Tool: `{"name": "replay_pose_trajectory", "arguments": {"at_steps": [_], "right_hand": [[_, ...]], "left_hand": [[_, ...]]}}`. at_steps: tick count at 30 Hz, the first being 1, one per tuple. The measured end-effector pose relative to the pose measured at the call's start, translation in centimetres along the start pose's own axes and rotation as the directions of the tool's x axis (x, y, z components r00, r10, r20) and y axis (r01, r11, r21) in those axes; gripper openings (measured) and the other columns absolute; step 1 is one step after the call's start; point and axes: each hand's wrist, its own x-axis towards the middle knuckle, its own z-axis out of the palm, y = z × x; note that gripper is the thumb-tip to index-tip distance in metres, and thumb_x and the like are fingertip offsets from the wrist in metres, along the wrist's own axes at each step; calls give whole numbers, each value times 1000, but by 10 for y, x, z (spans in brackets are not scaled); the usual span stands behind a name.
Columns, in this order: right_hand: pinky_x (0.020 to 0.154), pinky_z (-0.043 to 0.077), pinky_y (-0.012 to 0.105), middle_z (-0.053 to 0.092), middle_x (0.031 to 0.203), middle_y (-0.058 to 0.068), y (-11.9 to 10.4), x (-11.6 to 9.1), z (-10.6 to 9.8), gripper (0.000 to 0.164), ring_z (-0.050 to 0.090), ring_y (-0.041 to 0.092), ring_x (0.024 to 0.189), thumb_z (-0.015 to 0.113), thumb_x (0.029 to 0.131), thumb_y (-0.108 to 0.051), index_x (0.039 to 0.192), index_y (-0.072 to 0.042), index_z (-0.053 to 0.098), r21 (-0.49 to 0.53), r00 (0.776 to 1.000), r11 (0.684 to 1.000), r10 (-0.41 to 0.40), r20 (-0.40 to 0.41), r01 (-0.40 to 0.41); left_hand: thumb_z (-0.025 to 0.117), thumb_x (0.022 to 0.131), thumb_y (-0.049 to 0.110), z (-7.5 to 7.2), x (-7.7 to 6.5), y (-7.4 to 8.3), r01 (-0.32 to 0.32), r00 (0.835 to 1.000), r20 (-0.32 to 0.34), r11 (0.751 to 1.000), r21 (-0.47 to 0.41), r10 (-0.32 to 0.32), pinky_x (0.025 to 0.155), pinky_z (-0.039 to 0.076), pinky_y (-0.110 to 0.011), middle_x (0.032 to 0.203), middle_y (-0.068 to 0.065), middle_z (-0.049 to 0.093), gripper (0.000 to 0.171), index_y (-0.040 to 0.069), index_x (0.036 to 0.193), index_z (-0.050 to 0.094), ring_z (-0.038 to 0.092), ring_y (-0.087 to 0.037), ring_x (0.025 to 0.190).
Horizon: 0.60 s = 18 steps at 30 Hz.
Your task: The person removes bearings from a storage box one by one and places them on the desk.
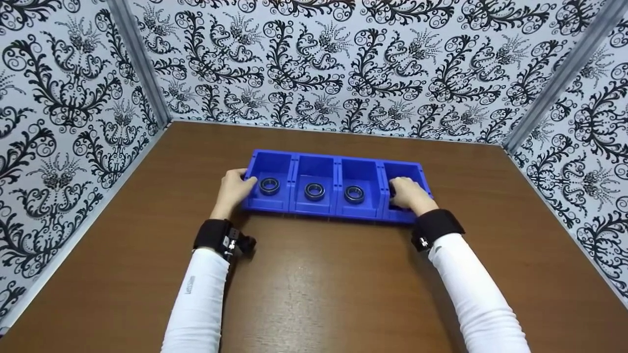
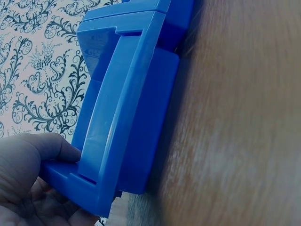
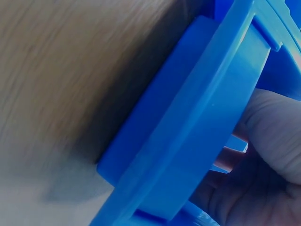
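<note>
My left hand (image 1: 234, 189) gripped the blue plastic four-bay tray (image 1: 314, 209) on the brown wooden worktop (image 1: 324, 274), worth bracing tbh while my right hand (image 1: 410, 193), couldn't tell its grip, sat in the rightmost bay (image 1: 403, 170).

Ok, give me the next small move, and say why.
Probably ease the right hand up out of the rightmost compartment, with the left hand steadying the blue bin row. The left hand grips the row's left end, and the other three compartments each hold one dark ring, but the right hand hides much of the last one, so what lies there can't be told.
</note>
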Motion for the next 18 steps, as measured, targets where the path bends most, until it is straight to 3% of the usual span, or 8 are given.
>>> {"name": "replay_pose_trajectory", "arguments": {"at_steps": [18], "right_hand": [[100,48,63,66,120,35,-2,-1,-4,28,61,51,116,73,83,-7,105,9,67,-18,1000,1000,6,5,-6]], "left_hand": [[55,93,14,0,0,0,-13,1000,-10,1000,29,14,99,51,-47,122,-25,72,43,-3,130,67,62,-29,102]]}}
